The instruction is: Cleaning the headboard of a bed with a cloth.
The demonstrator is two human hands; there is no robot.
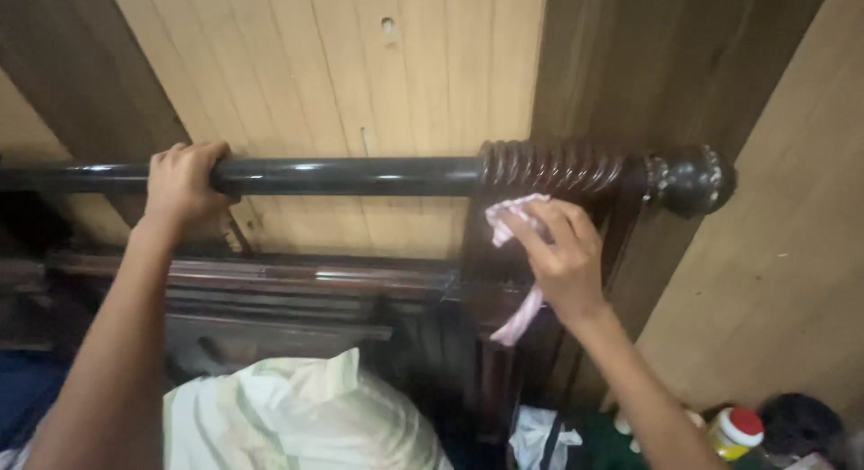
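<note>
Along the top of the bedstead: a dark glossy rail runs across the view, ending at the right in a ribbed, turned section and a round knob.
Left hand: the left hand is closed around the rail well to the left, fingers curled over its top.
Right hand: the right hand is partly closed, fingers pinching a pink-and-white cloth against the dark wood just under the ribbed section.
Cloth: bunched at the fingertips, touching the post; a loose strip hangs down below the palm.
Wall behind: pale wooden panels with dark wooden strips crossing them.
Below the rail: a pale green pillow lies at the bottom centre.
Lower right corner: a yellow jar with a red lid stands near a dark round object, too blurred to tell.
</note>
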